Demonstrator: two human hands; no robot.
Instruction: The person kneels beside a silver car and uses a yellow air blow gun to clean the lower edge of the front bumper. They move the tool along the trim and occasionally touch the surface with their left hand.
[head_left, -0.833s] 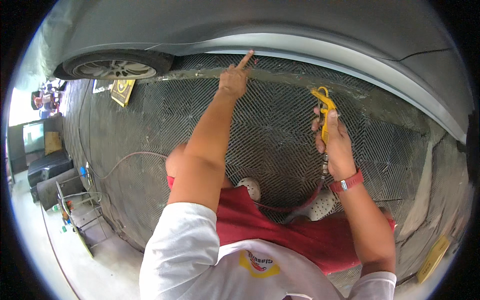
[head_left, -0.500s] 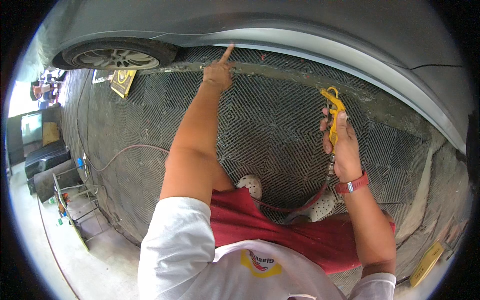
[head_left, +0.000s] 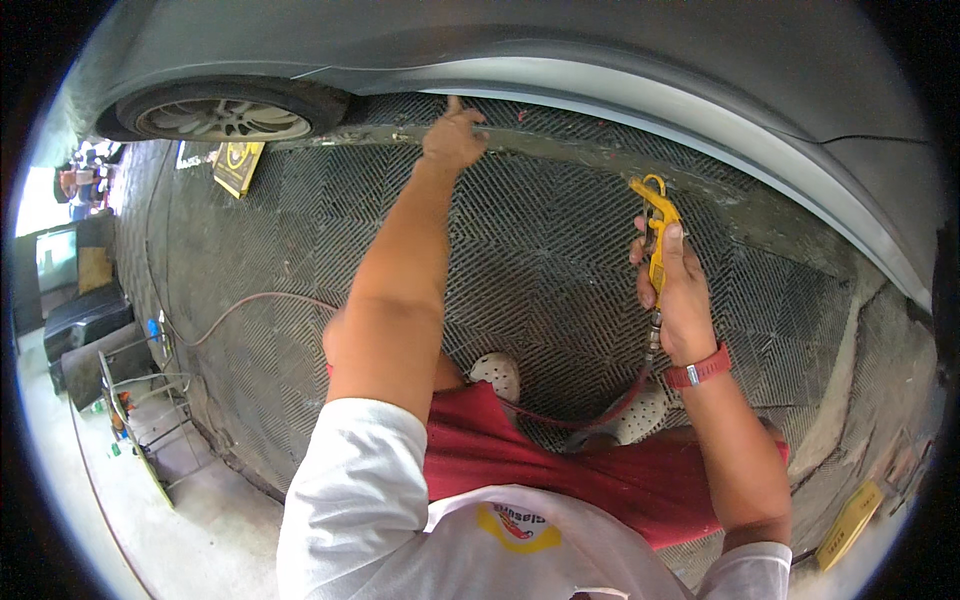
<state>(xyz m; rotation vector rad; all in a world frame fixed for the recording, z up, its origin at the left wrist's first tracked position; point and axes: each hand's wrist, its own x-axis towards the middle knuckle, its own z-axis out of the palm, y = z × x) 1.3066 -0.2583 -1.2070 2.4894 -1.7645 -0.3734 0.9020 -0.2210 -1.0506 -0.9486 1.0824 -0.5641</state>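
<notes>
My left hand (head_left: pixel 455 140) reaches forward with its index finger stretched to the lower edge of a dark grey car's silver side sill (head_left: pixel 600 82). Its other fingers are apart and partly bent, with nothing seen in them. Whether the fingertip touches the sill I cannot tell. In my right hand (head_left: pixel 684 295) is a yellow air blow gun (head_left: pixel 661 230), its hooked end pointing away from me over the floor. A metal coupling (head_left: pixel 654 335) joins the blow gun to a dark red hose (head_left: pixel 600 419) that curves down past my shoes.
The car's wheel (head_left: pixel 225 118) is at the upper left, beside a yellow and black box (head_left: pixel 238 168). Dark ribbed matting (head_left: pixel 540 260) covers the floor. A metal stand (head_left: pixel 150 415) stands at far left, and a yellow box (head_left: pixel 848 525) lies at lower right.
My left hand has shifted slightly right and lower, with its fingers spreading a little near the sill. My right hand, still holding the blow gun, has moved slightly left.
</notes>
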